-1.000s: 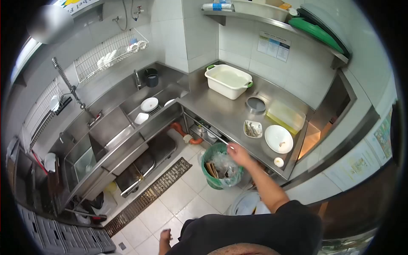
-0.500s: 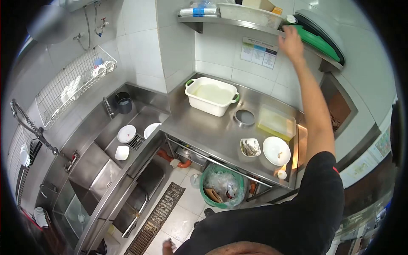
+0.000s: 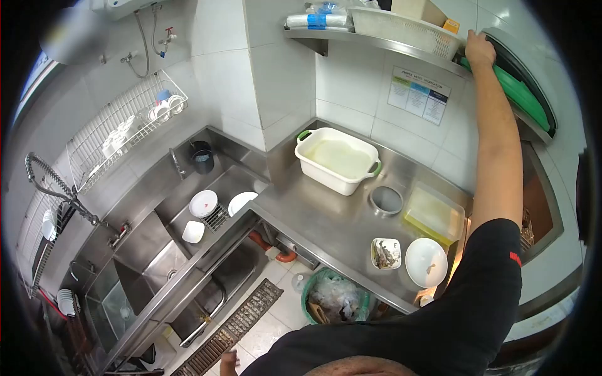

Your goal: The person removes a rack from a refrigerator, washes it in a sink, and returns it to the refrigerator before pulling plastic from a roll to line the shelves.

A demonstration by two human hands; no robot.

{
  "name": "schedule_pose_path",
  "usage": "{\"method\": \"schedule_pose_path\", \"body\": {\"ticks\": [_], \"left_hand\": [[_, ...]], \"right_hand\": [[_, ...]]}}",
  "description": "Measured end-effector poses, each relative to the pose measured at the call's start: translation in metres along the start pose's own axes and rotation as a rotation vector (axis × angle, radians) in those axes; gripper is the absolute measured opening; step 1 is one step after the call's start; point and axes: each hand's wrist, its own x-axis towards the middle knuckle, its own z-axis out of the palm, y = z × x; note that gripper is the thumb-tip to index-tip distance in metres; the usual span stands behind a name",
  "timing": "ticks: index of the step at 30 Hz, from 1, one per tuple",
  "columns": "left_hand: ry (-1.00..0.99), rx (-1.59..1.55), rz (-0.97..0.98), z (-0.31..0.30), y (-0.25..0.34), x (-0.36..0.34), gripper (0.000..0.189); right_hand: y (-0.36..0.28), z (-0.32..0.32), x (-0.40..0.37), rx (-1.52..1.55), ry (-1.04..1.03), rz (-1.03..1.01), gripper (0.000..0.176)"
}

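Observation:
My right hand (image 3: 480, 49) is stretched up to the wall shelf (image 3: 376, 40), its fingers on the upper edge of a stack of green and grey trays (image 3: 518, 89) leaning there. Whether the fingers grip a tray is hidden. Beside that hand stands a white mesh basket (image 3: 407, 26). My left hand (image 3: 227, 361) hangs low by my side over the tiled floor, fingers apart and holding nothing.
On the steel counter (image 3: 326, 219) sit a white tub (image 3: 338, 160), a round hole (image 3: 387, 200), a yellow container (image 3: 434, 216), a square dish of scraps (image 3: 385, 253) and a white plate (image 3: 426, 262). A green bin (image 3: 335, 301) stands below. Plates (image 3: 203, 203) lie in the sink.
My right arm rose from over the green bin to the trays on the shelf and stays there. My view tilted up and moved closer to the counter.

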Motion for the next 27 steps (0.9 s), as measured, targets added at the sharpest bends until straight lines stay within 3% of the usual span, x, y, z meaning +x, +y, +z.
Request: {"method": "schedule_pose_path", "body": {"ticks": [4,9,15,16,17,18,21,22,27], "left_hand": [[-0.022,0.024,-0.118,0.043,-0.017,-0.028,0.032],[-0.043,0.055,-0.067,0.073,0.002,-0.025,0.033],[-0.045,0.109,0.129,0.086,0.079,0.016,0.035],[-0.048,0.121,0.159,0.088,0.094,0.021,0.035],[-0.047,0.134,0.185,0.088,0.105,0.026,0.035],[-0.044,0.144,0.211,0.09,0.115,0.029,0.036],[-0.034,0.155,0.256,0.09,0.129,0.03,0.036],[-0.033,0.162,0.262,0.09,0.128,0.029,0.037],[-0.024,0.224,0.237,0.08,0.105,0.015,0.038]], "right_hand": [[-0.004,-0.003,-0.01,-0.028,0.104,-0.053,0.033],[0.001,-0.01,-0.012,0.007,0.21,-0.081,0.032],[0.022,-0.02,-0.036,0.048,0.289,-0.141,0.064],[0.031,-0.001,-0.026,0.053,0.395,-0.206,0.065],[0.025,-0.024,-0.038,0.024,0.264,-0.201,0.06],[0.016,-0.041,-0.054,0.113,0.294,-0.109,0.03],[0.022,-0.018,-0.039,0.059,0.313,-0.105,0.046],[0.029,-0.014,-0.032,-0.017,0.331,-0.214,0.052],[0.043,-0.038,-0.049,0.06,0.368,-0.435,0.042]]}}
